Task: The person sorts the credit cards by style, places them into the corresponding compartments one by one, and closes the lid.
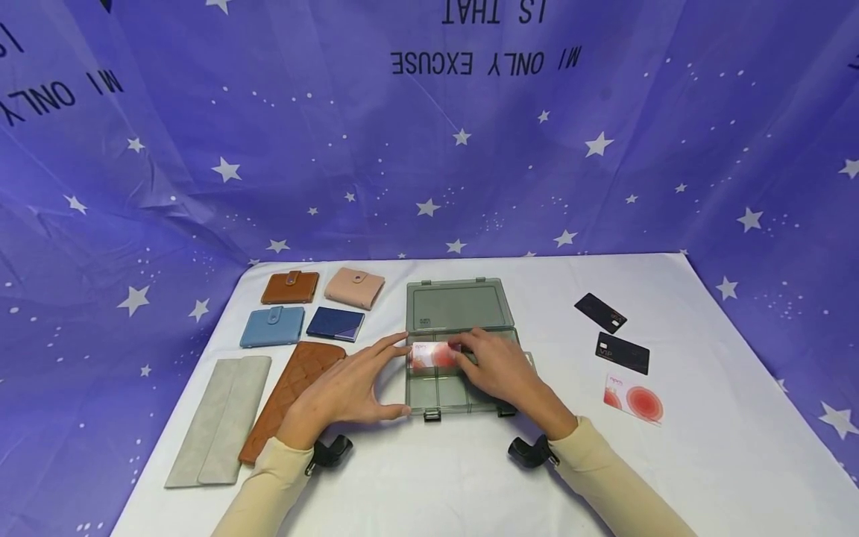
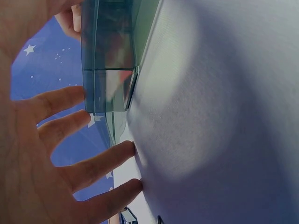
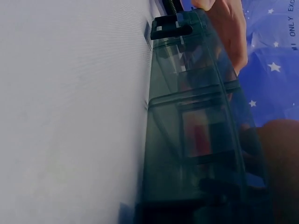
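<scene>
Fitting, apparently, 1 red-and-white card (image 1: 428,356) into the translucent compartment box (image 1: 422,393), back-left; right hand (image 1: 495,367) pinches its right end, left hand (image 1: 345,389) spread, empty, at box edge; next likely: seat, release.

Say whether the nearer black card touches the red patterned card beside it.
Apart: the head view shows white cloth between the nearer black card and red patterned card.

From the divided plastic box (image 1: 422,392), I could pass over the tablecloth (image 1: 436,481) at 6 o'clock, or at 2, between its folded-back lid (image 1: 459,304) and the black cards (image 1: 624,354). The left hand (image 1: 350,386) and brown quilted wallet (image 1: 290,391) crowd 9; the right hand (image 1: 498,365) blocks 3.
</scene>
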Motion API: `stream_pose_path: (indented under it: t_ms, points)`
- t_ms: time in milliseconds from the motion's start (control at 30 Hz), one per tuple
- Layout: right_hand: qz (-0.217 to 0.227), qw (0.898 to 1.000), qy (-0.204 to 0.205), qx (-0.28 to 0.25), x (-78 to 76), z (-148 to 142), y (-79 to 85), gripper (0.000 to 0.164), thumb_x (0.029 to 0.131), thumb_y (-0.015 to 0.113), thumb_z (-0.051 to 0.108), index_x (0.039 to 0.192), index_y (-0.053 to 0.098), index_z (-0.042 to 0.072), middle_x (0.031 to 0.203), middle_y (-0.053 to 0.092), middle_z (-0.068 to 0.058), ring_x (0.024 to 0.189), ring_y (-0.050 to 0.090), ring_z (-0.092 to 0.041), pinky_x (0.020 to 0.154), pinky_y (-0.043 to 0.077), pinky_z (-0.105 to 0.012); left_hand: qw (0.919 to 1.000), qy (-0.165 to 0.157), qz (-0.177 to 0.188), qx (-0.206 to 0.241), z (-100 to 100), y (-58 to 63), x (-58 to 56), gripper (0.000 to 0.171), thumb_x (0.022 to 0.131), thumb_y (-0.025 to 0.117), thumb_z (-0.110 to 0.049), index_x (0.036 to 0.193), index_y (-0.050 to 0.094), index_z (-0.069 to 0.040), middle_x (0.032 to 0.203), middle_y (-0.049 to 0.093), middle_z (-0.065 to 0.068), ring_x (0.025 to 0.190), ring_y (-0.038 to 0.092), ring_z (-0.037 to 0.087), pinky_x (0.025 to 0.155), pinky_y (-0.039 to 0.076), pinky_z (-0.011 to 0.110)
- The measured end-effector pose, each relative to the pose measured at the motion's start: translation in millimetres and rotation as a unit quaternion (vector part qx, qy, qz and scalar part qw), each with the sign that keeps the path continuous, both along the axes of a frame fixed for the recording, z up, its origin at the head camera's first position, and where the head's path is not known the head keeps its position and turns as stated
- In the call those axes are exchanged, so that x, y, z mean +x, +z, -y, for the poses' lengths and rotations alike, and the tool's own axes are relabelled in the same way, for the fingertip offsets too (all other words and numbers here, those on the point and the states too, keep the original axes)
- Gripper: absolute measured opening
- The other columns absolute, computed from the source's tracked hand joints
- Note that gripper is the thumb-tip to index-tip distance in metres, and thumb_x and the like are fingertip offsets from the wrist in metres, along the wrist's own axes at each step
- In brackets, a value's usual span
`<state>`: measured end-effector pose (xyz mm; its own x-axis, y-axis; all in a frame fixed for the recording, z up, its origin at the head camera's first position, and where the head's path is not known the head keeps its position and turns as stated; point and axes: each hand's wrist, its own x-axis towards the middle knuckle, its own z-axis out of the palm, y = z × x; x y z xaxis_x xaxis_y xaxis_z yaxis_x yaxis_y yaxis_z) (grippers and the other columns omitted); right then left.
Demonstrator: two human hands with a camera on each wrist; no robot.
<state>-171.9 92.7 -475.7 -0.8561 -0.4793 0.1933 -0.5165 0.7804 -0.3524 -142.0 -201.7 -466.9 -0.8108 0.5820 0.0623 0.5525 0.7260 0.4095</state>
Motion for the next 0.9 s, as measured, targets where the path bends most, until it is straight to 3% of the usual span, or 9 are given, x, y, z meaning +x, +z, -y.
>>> stream_pose_path:
  t_ms: [200, 400, 667, 900]
  points:
    - [0.024, 0.999, 0.031, 0.036, 5.4, -0.7, 4.3, 0.037, 0.109, 0.063, 0.044, 0.132, 0.077, 0.019, 0.127, 0.077, -0.008, 0.118, 0.073, -0.032, 0.095, 0.059, -0.054, 1.0000, 0.000, 0.005, 0.000, -1.0, -1.1, 0.5, 0.098, 0.084, 0.083, -0.066, 0.162, 0.049, -0.018, 0.175, 0.033, -0.001, 0.148, 0.052, 0.033, 0.108, 0.053, 0.055]
    - [0.029, 0.998, 0.055, 0.017, 2.9, -19.2, 17.8, 0.041, 0.108, 0.065, 0.042, 0.140, 0.072, 0.017, 0.136, 0.074, -0.008, 0.126, 0.070, -0.031, 0.098, 0.059, -0.054, 1.0000, 0.002, 0.001, 0.002, 1.8, -2.5, 3.7, 0.097, 0.084, 0.083, -0.065, 0.162, 0.050, -0.017, 0.175, 0.034, 0.001, 0.145, 0.055, 0.034, 0.102, 0.056, 0.055]
    - [0.002, 0.999, 0.012, -0.036, -5.2, -92.8, 44.8, 0.042, 0.104, 0.074, 0.032, 0.142, 0.070, 0.015, 0.138, 0.073, -0.007, 0.124, 0.070, -0.032, 0.099, 0.056, -0.056, 1.0000, 0.002, -0.005, 0.001, 3.1, -1.1, 4.2, 0.096, 0.084, 0.083, -0.065, 0.162, 0.050, -0.018, 0.175, 0.034, 0.001, 0.144, 0.055, 0.034, 0.100, 0.057, 0.055]
    - [-0.012, 0.999, -0.027, -0.044, 4.8, -164.1, 38.6, 0.043, 0.099, 0.081, 0.027, 0.138, 0.072, 0.012, 0.133, 0.075, -0.005, 0.113, 0.073, -0.030, 0.087, 0.058, -0.052, 1.0000, 0.001, -0.003, -0.002, 0.7, 1.1, 1.9, 0.097, 0.084, 0.082, -0.066, 0.162, 0.050, -0.018, 0.175, 0.034, 0.001, 0.146, 0.054, 0.034, 0.102, 0.055, 0.056]
